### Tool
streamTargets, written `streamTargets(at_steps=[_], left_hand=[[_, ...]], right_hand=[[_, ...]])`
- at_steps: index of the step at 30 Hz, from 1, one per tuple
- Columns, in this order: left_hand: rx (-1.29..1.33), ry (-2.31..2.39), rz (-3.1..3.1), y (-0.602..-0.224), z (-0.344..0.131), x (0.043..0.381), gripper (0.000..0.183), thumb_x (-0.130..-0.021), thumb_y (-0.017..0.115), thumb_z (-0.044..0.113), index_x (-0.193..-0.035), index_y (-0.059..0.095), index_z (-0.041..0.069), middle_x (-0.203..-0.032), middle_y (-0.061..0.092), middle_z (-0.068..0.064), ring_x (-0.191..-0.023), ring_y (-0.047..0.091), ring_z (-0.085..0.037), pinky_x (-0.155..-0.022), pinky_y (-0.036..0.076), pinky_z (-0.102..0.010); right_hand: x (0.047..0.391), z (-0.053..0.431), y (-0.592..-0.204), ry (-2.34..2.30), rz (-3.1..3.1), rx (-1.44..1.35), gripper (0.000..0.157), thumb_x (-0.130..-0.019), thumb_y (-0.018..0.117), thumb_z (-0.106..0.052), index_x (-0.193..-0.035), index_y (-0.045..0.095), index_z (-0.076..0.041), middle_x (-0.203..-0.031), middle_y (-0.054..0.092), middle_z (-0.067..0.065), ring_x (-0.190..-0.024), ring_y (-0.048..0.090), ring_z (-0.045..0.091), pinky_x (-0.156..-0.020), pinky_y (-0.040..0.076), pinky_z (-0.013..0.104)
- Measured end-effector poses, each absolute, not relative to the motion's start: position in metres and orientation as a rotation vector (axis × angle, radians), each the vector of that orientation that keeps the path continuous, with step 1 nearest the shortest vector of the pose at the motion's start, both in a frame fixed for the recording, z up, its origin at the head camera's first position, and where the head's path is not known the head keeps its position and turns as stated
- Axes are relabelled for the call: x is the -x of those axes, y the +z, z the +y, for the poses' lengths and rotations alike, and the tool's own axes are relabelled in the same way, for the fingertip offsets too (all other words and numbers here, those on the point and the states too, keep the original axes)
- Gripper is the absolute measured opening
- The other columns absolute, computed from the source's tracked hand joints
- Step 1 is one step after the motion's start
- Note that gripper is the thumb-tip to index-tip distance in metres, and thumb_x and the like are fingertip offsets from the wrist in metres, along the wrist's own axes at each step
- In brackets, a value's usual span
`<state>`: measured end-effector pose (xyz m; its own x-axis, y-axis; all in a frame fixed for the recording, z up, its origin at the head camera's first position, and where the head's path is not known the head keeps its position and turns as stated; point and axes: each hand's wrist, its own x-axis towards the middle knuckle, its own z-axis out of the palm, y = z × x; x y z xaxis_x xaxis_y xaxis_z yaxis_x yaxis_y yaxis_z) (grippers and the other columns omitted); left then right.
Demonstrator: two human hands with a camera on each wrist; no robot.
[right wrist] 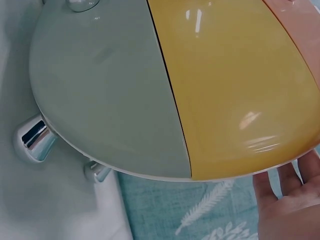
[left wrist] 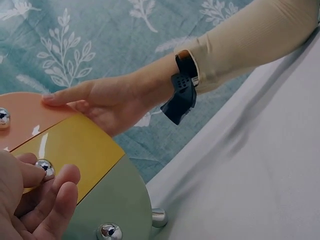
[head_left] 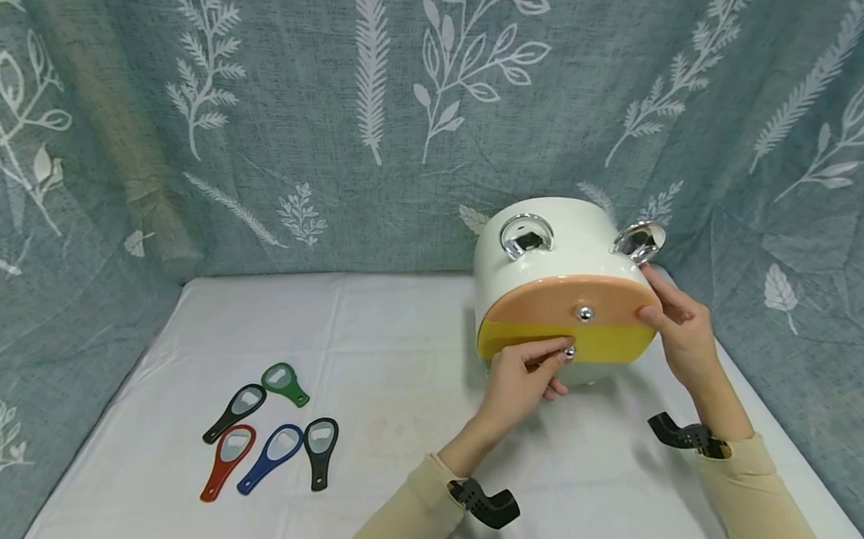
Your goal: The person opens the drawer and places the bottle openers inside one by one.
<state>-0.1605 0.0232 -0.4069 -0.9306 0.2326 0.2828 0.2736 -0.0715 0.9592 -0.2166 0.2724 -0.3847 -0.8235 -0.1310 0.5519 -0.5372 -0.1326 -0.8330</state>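
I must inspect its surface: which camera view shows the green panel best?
The right wrist view: the green panel looks large and uncovered there. The left wrist view shows part, cropped below; the head view, only a thin strip.

cabinet [head_left: 547,248]: back hidden, front cropped in both wrist views | left hand [head_left: 518,382], before cabinet: partly covers knob [head_left: 570,353] on yellow panel [head_left: 616,343] | right hand [head_left: 684,335], beside cabinet: some fingertips hidden behind it | sleeves [head_left: 395,520], before cabinet: cut off, head view's bottom

- Cabinet [head_left: 567,296], 3 o'clock: white shell [head_left: 572,251]; orange, yellow, pale-green front [head_left: 609,344]; silver knobs [head_left: 585,313]
- Handled tools [head_left: 270,457], 8 o'clock: red, blue, green, two black
- Curtain [head_left: 308,82], 12 o'clock: teal, white leaf sprigs [head_left: 372,71]
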Motion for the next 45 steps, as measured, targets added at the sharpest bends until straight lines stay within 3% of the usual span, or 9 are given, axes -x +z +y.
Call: streamTargets(at_steps=[9,22,29,39,45], left_hand=[[0.602,-2.269,-2.09,-0.408,0.021,0.161,0.025,-0.098,0.063,0.009,-0.12,0.073,0.014,-0.101,0.073,-0.003,-0.06,0.069,-0.018,-0.056,0.058,-0.034],[0.625,-2.309,-2.083,-0.405,0.022,0.154,0.024,-0.096,0.065,0.009,-0.119,0.073,0.011,-0.099,0.074,-0.003,-0.061,0.07,-0.018,-0.055,0.058,-0.034],[0.594,-2.323,-2.135,-0.398,0.022,0.14,0.025,-0.097,0.065,0.01,-0.12,0.073,0.015,-0.095,0.073,0.006,-0.059,0.07,-0.027,-0.052,0.057,-0.033],[0.566,-2.341,-2.117,-0.398,0.023,0.119,0.024,-0.097,0.065,0.013,-0.12,0.073,0.016,-0.101,0.073,0.0,-0.059,0.068,-0.035,-0.049,0.056,-0.034],[0.632,-2.361,-2.125,-0.4,0.021,0.109,0.025,-0.097,0.065,0.014,-0.12,0.073,0.013,-0.095,0.073,0.004,-0.054,0.067,-0.024,-0.049,0.056,-0.039]], right_hand=[[0.217,0.271,-0.384,2.062,-1.842,-0.733,0.05,-0.094,0.061,0.007,-0.142,0.047,0.003,-0.143,0.051,0.007,-0.132,0.044,0.02,-0.107,0.035,0.025],[0.216,0.279,-0.381,2.08,-1.939,-0.717,0.053,-0.096,0.059,0.007,-0.146,0.042,0.0,-0.149,0.045,0.006,-0.134,0.04,0.02,-0.105,0.036,0.022],[0.218,0.292,-0.37,2.014,-2.098,-0.857,0.061,-0.093,0.055,0.016,-0.149,0.036,0.001,-0.154,0.036,0.008,-0.138,0.037,0.017,-0.106,0.034,0.02],[0.212,0.309,-0.357,2.01,-2.199,-1.004,0.072,-0.084,0.056,0.028,-0.148,0.032,0.008,-0.157,0.03,0.01,-0.141,0.031,0.018,-0.104,0.037,0.022],[0.214,0.31,-0.358,2.009,-2.189,-1.015,0.07,-0.084,0.056,0.028,-0.147,0.033,0.009,-0.157,0.03,0.011,-0.143,0.029,0.019,-0.104,0.038,0.023]])
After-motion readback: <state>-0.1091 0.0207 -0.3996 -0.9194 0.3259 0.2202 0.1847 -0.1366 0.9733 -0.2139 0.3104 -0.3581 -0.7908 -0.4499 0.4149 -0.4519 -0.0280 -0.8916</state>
